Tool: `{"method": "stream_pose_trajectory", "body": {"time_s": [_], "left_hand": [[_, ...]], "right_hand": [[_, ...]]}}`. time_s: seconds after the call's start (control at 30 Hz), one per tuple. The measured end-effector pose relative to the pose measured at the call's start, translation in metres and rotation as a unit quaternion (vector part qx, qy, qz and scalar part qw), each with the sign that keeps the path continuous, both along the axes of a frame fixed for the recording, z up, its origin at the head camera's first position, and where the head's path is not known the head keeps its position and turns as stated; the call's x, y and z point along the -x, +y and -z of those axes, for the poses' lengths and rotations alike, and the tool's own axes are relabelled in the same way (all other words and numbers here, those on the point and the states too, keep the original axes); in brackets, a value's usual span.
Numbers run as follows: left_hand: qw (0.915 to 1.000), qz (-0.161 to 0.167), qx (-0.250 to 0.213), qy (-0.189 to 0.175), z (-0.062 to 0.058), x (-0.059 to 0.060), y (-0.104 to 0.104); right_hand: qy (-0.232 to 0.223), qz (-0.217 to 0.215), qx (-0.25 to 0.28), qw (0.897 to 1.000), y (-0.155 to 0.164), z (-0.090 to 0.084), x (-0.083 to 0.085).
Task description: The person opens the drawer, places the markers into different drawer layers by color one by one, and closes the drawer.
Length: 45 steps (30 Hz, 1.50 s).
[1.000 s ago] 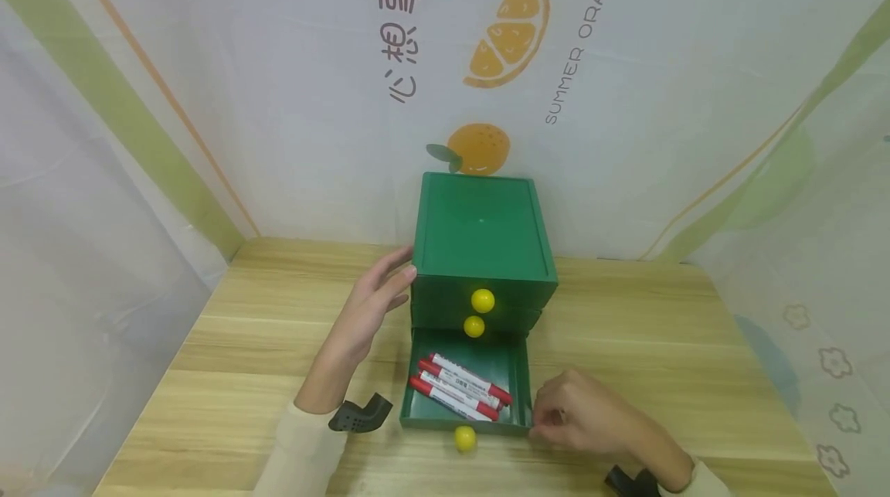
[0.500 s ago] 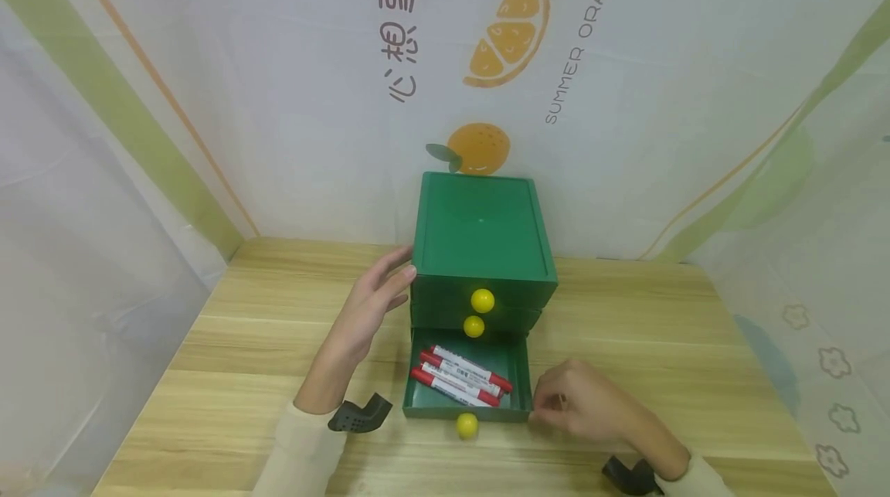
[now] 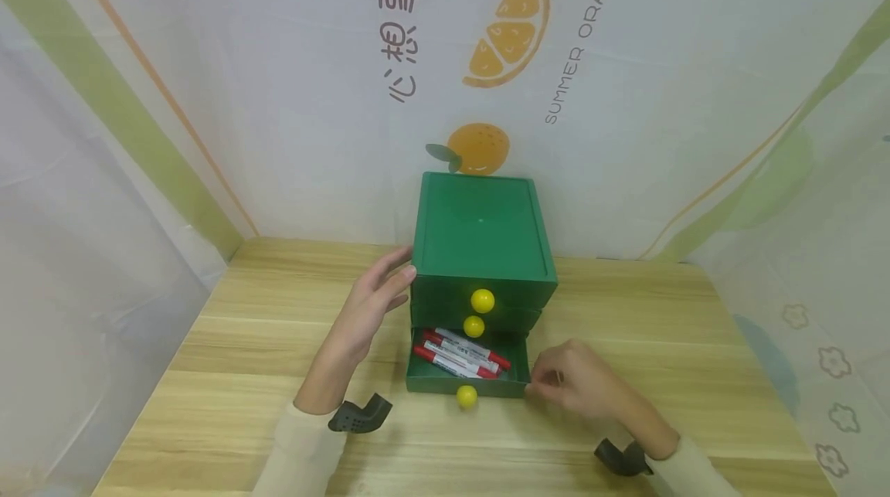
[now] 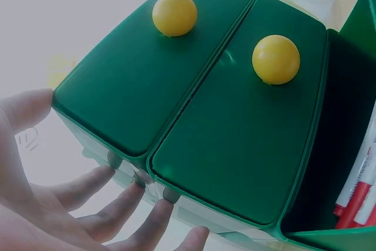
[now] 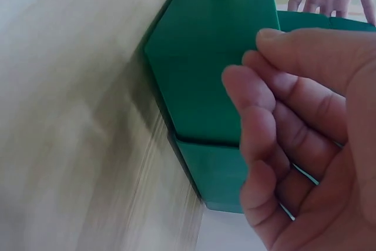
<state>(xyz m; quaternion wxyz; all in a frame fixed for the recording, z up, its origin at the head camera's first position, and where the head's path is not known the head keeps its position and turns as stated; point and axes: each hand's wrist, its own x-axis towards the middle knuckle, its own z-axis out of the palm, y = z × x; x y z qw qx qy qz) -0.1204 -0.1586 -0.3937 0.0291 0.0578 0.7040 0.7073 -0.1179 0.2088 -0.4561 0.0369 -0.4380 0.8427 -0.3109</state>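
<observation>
A green desktop cabinet (image 3: pixel 483 226) stands at the back of the wooden table, its upper two drawers closed. Its bottom drawer (image 3: pixel 487 387) is partly pulled out and holds several white markers with red caps (image 3: pixel 459 358). My left hand (image 3: pixel 368 300) rests on the cabinet's left side; in the left wrist view the fingers are spread along that side and the thumb lies at the top front corner. At the drawer's front right corner is my right hand (image 3: pixel 573 381), fingers curled, with thumb and forefinger (image 5: pixel 252 80) pinching the edge.
Yellow ball knobs (image 3: pixel 483 300) mark the drawer fronts, the lowest knob (image 3: pixel 467 396) sticking out toward me. A white printed curtain (image 3: pixel 313 95) hangs close behind the cabinet. Bare wooden table (image 3: pixel 647 319) spreads to both sides.
The bottom drawer has slid inward toward the cabinet, carrying the markers with it. My right hand has moved forward along with its corner. The left hand stays in place.
</observation>
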Motion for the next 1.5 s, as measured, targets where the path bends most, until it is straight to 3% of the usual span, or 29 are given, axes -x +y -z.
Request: {"method": "stream_pose_trajectory", "body": {"time_s": [0.23,0.53,0.73,0.93,1.5], "left_hand": [[1.0000,0.005,0.001,0.004,0.000,0.000,0.000],[0.9999,0.010,-0.002,0.005,-0.001,0.000,-0.001],[0.9999,0.010,-0.001,0.005,0.000,0.000,-0.001],[1.0000,0.009,0.001,0.004,0.001,0.001,-0.002],[1.0000,0.008,0.000,0.004,0.000,0.001,-0.002]], "right_hand": [[0.019,0.023,0.017,0.999,-0.001,0.004,0.009],[0.038,0.096,0.013,0.995,-0.004,0.009,0.018],[0.059,0.122,0.033,0.990,-0.008,0.011,0.022],[0.050,0.150,0.044,0.986,-0.010,0.015,0.025],[0.051,0.172,0.070,0.981,-0.014,0.017,0.032]]}}
